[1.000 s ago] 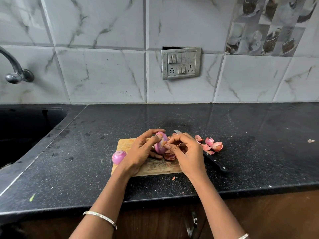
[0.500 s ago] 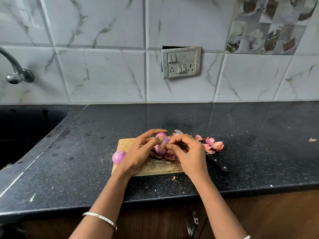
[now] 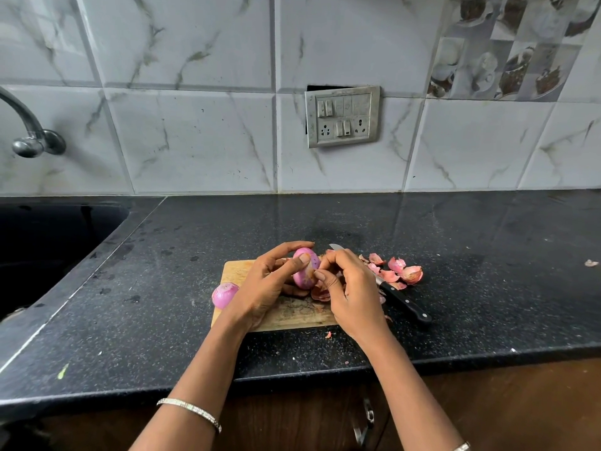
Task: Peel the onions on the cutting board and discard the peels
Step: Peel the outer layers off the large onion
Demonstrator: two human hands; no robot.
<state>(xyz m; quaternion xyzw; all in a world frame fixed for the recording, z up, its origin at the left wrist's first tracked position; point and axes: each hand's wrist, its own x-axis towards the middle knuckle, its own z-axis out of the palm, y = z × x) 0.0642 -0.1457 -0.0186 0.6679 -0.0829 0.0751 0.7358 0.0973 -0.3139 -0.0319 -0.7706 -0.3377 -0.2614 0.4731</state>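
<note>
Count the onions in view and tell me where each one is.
2. One onion is held above the cutting board by the left hand, while the right hand picks at its skin. The other onion sits at the board's left edge. The hands may hide more.

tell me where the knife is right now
In the head view the knife lies on the black counter just right of the cutting board, partly behind the right hand, beside the peels.
</note>
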